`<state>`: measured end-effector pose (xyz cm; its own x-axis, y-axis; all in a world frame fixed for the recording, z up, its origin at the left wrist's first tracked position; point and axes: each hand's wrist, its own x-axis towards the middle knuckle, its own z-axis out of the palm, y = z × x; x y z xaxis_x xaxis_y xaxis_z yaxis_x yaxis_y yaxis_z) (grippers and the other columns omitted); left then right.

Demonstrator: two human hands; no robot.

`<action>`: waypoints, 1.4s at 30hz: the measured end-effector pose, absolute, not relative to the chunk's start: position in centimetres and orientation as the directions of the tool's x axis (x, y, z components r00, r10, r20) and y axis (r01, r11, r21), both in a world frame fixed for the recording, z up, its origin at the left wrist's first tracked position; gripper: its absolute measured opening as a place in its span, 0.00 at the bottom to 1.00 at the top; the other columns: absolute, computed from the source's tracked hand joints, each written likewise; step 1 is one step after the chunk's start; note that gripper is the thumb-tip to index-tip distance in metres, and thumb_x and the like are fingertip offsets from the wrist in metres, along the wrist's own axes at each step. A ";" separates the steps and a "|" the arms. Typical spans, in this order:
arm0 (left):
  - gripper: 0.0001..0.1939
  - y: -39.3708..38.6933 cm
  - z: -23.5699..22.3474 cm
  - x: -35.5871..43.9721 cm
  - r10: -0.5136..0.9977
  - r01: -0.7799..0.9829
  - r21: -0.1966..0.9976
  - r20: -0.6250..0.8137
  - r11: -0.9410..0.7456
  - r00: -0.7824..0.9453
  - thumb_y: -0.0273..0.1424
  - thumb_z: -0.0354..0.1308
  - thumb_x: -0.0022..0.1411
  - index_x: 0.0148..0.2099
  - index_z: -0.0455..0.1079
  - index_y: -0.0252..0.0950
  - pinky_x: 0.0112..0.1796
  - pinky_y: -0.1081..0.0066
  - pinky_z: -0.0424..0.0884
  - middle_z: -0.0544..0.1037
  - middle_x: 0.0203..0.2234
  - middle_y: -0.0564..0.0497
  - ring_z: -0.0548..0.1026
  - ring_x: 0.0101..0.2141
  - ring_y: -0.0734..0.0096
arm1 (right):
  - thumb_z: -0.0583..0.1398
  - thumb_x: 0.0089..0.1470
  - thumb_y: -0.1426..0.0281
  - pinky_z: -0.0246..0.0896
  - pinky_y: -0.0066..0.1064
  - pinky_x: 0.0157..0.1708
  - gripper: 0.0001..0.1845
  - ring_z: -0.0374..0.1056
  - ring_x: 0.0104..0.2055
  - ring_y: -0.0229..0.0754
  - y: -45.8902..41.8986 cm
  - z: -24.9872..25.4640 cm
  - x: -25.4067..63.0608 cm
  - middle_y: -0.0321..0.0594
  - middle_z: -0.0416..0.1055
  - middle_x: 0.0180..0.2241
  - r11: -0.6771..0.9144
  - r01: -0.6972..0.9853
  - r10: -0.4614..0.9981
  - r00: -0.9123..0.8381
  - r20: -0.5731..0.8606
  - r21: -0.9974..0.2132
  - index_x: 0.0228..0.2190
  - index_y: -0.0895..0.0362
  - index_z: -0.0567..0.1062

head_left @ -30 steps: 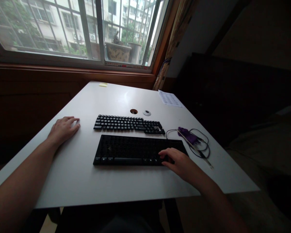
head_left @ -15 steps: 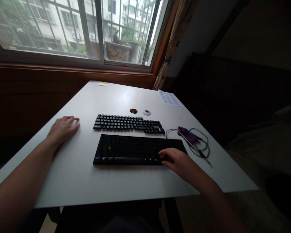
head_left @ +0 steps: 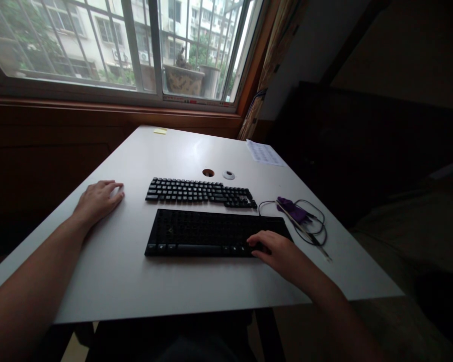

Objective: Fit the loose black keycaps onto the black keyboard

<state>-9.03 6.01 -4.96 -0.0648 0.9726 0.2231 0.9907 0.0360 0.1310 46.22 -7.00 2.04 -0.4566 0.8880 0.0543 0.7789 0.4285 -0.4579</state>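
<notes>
A black keyboard (head_left: 200,231) lies near the front of the white table, most of its keycaps off, with a bottom row of caps still in place. At the right end of that row is my right hand (head_left: 274,246), its fingers curled and thumb drawn close; what lies between the fingertips is hidden. Behind the keyboard, loose black keycaps (head_left: 189,190) are laid out in rows like a keyboard. My left hand (head_left: 98,200) rests palm down on the table at the left, fingers extended, holding nothing.
Right of the keyboard lie a coiled black cable (head_left: 324,226), a purple cloth (head_left: 292,210) and a thin stick (head_left: 302,226). A round hole (head_left: 208,172), a white ring-shaped cover (head_left: 228,174), printed paper (head_left: 265,153) and a yellow note (head_left: 160,131) are farther back on the table (head_left: 181,286).
</notes>
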 end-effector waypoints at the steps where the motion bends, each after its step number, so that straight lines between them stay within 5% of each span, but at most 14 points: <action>1: 0.27 6.0 -4.9 -9.0 0.973 0.990 0.132 0.219 0.042 -0.070 0.45 0.45 0.68 0.62 0.68 0.39 0.60 0.53 0.60 0.67 0.62 0.41 0.65 0.59 0.50 | 0.63 0.56 0.75 0.71 0.38 0.45 0.13 0.73 0.45 0.44 -7.1 2.0 46.3 0.38 0.77 0.43 0.426 0.774 0.886 -0.460 0.046 -0.469 0.42 0.50 0.77; 5: 0.28 6.1 -5.0 -9.2 0.975 0.990 0.136 0.212 0.043 -0.071 0.45 0.45 0.68 0.63 0.68 0.38 0.59 0.51 0.61 0.67 0.62 0.40 0.66 0.59 0.48 | 0.62 0.60 0.69 0.71 0.38 0.44 0.12 0.72 0.45 0.45 -7.1 1.7 46.7 0.41 0.75 0.47 0.428 0.749 0.889 -0.450 0.085 -0.506 0.46 0.49 0.76; 12: 0.28 6.0 -5.0 -9.1 0.969 0.990 0.137 0.238 0.030 -0.062 0.45 0.45 0.68 0.62 0.69 0.38 0.61 0.54 0.59 0.68 0.61 0.40 0.66 0.60 0.49 | 0.59 0.63 0.61 0.62 0.52 0.59 0.22 0.65 0.59 0.54 -6.7 -1.6 47.7 0.45 0.69 0.56 0.436 0.817 0.876 -0.287 0.388 -0.379 0.57 0.47 0.69; 42: 0.28 6.3 -5.2 -9.5 0.972 0.996 0.087 0.233 0.007 -0.027 0.44 0.44 0.69 0.63 0.68 0.35 0.60 0.52 0.60 0.68 0.60 0.38 0.66 0.59 0.48 | 0.60 0.63 0.59 0.59 0.55 0.62 0.29 0.61 0.62 0.55 -7.2 -3.9 47.1 0.44 0.67 0.58 0.405 0.840 0.867 -0.226 0.445 -0.362 0.62 0.45 0.62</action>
<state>-9.45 6.27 -5.16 -0.0269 0.9722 0.2327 0.9962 0.0067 0.0868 47.11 -7.17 -3.87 -0.2260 0.8668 0.4446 0.8398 0.4047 -0.3620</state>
